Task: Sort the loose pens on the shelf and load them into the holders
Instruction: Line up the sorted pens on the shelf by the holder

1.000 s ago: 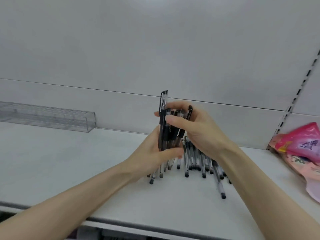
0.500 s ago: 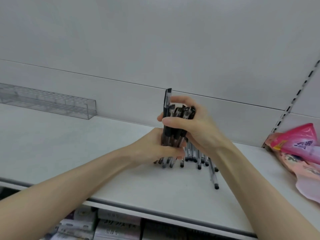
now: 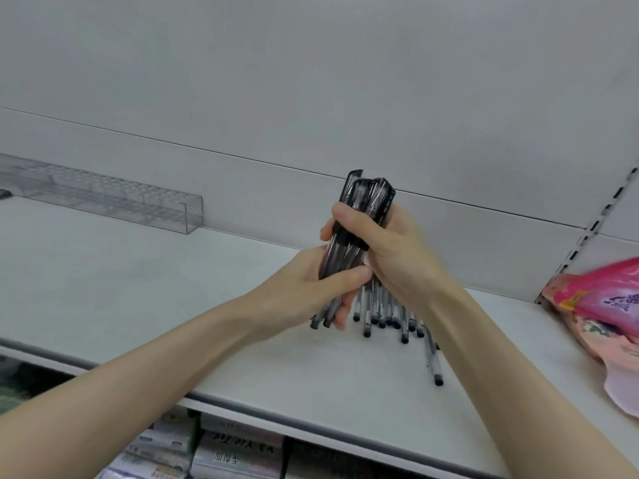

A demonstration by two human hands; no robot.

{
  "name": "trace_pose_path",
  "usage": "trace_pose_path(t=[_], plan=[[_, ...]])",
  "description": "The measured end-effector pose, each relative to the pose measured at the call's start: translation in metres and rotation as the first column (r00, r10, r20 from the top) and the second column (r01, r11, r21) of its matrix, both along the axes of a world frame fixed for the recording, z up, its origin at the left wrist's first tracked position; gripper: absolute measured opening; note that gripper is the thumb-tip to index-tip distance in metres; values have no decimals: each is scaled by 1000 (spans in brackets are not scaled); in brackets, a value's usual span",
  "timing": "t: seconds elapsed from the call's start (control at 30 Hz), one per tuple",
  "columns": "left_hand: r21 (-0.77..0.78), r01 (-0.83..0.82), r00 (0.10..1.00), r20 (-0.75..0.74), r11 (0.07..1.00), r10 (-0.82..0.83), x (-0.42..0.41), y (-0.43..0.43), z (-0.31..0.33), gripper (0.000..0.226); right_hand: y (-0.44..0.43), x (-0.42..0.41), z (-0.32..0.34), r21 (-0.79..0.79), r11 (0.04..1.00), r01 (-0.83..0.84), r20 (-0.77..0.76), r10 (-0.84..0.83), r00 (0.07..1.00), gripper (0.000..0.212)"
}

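While the bundle of pens (image 3: 359, 229) stands upright above the middle of the shelf (image 3: 155, 299), caps up, I have both hands wrapped round it. The left hand (image 3: 311, 292) grips the barrels low down, thumb across the front. The right hand (image 3: 390, 250) curls round the upper part from three o'clock.

To do this step well I would tap the caps level, since one pokes above the rest, with a grip loose enough for the pens to slide into line. Then I would carry the bundle to the clear holder (image 3: 114, 202) at ten o'clock against the back wall.

The loose pens (image 3: 390, 312) lie fanned on the shelf at five o'clock of my hands, with one stray pen (image 3: 433, 361) nearer me. My hands cover most of the bundle, so I cannot count it, and my right forearm hides part of the heap. The holder's far end runs off the frame at nine o'clock, and I cannot tell whether its slots hold anything. Pink packets (image 3: 601, 305) are cut off at three o'clock.
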State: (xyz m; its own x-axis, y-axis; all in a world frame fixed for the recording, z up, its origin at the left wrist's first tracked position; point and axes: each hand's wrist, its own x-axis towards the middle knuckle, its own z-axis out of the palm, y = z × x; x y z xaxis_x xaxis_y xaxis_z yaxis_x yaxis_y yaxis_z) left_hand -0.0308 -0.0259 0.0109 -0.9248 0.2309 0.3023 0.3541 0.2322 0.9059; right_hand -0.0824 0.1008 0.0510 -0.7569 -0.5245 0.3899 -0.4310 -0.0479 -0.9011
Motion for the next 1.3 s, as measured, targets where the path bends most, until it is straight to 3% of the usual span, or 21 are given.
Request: trace_pose_path(t=[0.17,0.4,0.7,0.8,0.93,1.07,1.2,1.3], plan=[[187,-180,982,-16,966,186,21,-33,0,22,-44,12,3,-48,999,1,-19,-2,1000,28],[132,-362,914,-145,923,379,72,-131,-23,10,-151,48,-12,-79,993,-86,-3,86,996,34],[122,-482,869,-58,868,491,120,-299,-39,14,-333,91,-35,-89,995,-37,13,39,999,24],[15,-453,891,-22,891,453,113,-344,-36,16,-374,82,-41,-22,998,51,30,-50,998,23],[-258,-408,908,-15,876,418,91,-394,-25,23,-410,54,-42,203,974,103,39,-113,993,28],[-605,-417,898,-162,678,408,68,-423,-25,27,-430,31,-48,361,915,179,1,-192,981,38],[-729,-297,938,-103,616,331,58,-440,-29,30,-432,17,-58,575,749,329,-170,-284,944,49],[-706,-273,947,-76,653,314,56,-450,-30,37,-433,6,-70,620,637,458,-298,-349,889,54]])
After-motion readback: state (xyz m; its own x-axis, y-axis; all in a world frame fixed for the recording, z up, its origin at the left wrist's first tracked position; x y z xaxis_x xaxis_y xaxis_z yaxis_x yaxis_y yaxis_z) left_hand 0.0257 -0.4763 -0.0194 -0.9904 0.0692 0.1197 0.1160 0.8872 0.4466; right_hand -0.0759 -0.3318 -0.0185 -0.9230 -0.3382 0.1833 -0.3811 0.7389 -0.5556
